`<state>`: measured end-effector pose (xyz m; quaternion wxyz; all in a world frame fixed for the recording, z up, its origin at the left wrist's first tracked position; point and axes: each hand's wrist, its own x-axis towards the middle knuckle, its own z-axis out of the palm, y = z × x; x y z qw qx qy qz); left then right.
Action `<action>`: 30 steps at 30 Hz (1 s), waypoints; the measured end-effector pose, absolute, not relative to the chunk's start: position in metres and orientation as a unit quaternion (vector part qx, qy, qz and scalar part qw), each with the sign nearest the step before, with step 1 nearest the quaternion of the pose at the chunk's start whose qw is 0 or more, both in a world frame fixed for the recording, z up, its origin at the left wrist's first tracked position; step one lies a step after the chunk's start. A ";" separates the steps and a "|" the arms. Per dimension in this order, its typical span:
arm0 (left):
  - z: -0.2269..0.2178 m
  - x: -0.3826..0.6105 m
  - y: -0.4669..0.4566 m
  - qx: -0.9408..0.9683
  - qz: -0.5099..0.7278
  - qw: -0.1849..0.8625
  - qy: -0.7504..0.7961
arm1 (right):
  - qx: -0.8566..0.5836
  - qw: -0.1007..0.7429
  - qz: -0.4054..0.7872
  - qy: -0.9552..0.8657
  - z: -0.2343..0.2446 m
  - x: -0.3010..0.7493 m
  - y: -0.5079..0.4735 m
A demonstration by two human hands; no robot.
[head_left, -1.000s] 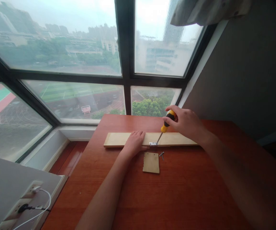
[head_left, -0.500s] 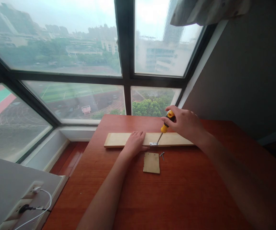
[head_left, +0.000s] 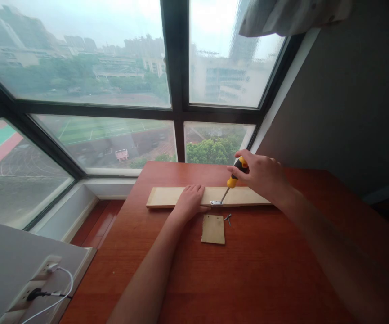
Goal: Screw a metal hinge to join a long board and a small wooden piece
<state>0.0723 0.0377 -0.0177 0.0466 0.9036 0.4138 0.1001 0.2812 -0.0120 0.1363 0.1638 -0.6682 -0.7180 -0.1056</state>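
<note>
A long pale wooden board (head_left: 167,196) lies across the table. My left hand (head_left: 190,198) holds it down, fingers over its top and thumb along its near edge. A small metal hinge (head_left: 216,203) sits at that near edge, just right of the thumb. In my right hand (head_left: 265,173) is a yellow and black screwdriver (head_left: 233,180), gripped by the handle and tilted. Its tip meets the right end of the hinge. Closer to me lie a small thin wooden piece (head_left: 213,230) with two holes and a few loose screws (head_left: 228,219).
The reddish-brown table (head_left: 248,279) stands against large windows with dark frames (head_left: 179,112). A dark wall (head_left: 315,117) rises on the right. At lower left, a wall socket (head_left: 47,270) has a white cable (head_left: 71,281) plugged in.
The screwdriver's handle has turned in my right hand, showing more black now. My left hand and the board stay where they were.
</note>
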 end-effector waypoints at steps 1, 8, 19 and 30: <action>-0.017 0.072 0.038 0.904 0.101 0.046 0.413 | -0.675 0.155 -0.119 -0.712 0.135 0.281 -0.012; -0.017 0.072 0.038 0.905 0.106 0.047 0.410 | -0.554 0.248 0.088 -0.790 0.138 0.286 -0.014; -0.018 0.072 0.037 0.904 0.110 0.038 0.411 | -0.586 0.224 0.024 -0.778 0.137 0.286 -0.012; -0.019 0.072 0.037 0.905 0.115 0.034 0.409 | -0.648 0.171 -0.111 -0.734 0.133 0.273 -0.011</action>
